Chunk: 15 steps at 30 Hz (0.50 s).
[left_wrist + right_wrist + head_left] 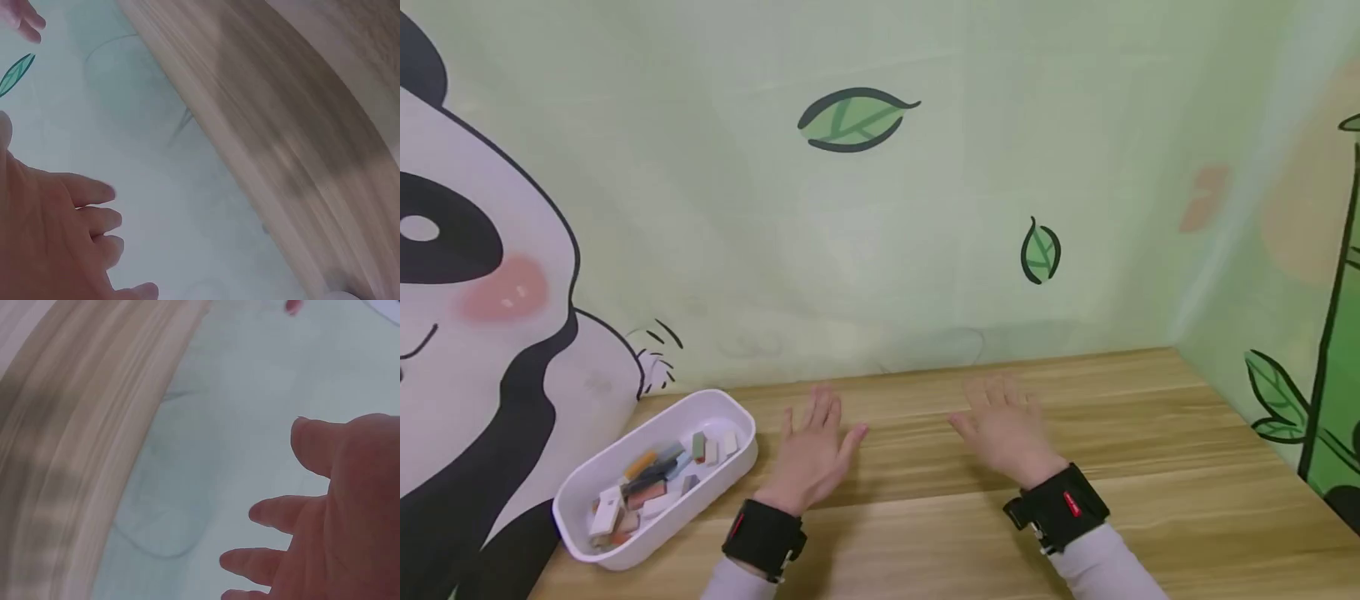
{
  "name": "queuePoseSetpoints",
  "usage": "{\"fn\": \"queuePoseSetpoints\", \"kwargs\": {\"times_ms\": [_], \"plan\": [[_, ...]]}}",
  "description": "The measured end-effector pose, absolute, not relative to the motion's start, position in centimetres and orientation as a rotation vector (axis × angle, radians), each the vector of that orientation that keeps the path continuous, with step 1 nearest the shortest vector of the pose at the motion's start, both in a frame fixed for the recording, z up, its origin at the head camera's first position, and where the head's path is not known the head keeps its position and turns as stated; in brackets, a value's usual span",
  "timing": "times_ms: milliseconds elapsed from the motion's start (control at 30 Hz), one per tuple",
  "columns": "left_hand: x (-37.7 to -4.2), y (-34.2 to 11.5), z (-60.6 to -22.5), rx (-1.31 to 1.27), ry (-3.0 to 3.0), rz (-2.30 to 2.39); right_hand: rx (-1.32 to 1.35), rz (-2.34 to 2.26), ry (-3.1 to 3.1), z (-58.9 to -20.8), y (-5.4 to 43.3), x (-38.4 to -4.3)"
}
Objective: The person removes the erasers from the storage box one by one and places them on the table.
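Note:
Both hands are held out over the wooden table, palms down, with nothing in them. The left hand (808,458) has its fingers spread, just right of a white oblong tub (715,487). To the right, the right hand (1007,425) reaches forward with straight fingers and the thumb out to the side. Inside the tub lie several small blocks, among them an orange block (640,465), a green block (698,447) and a white block (606,512), with some dark pieces (651,475). The wrist views show the left palm (50,231) and the right palm (356,512) bare.
The wooden table (925,542) ends at a pale green backdrop (850,267) printed with leaves and a panda (512,350). At the right, the backdrop turns along the table's side edge. A black band (763,537) with a device sits on each wrist.

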State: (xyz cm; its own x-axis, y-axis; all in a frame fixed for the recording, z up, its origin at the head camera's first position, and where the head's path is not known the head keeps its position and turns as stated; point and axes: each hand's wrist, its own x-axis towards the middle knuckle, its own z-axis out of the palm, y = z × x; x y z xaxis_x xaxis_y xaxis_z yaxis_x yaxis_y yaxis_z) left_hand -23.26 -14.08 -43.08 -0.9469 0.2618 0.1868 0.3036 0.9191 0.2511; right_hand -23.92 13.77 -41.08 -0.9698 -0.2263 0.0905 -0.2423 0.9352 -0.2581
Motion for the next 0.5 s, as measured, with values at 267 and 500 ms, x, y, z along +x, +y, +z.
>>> {"fn": "queuePoseSetpoints", "kwargs": {"times_ms": [267, 500], "plan": [[-22.9, -16.0, -41.5, -0.352, -2.958, -0.417, 0.477, 0.388, -3.038, -40.2, 9.7, -22.6], [-23.2, -19.1, -38.7, -0.204, -2.990, -0.329, 0.609, 0.340, -2.935, -39.5, 5.0, -21.4]]}}
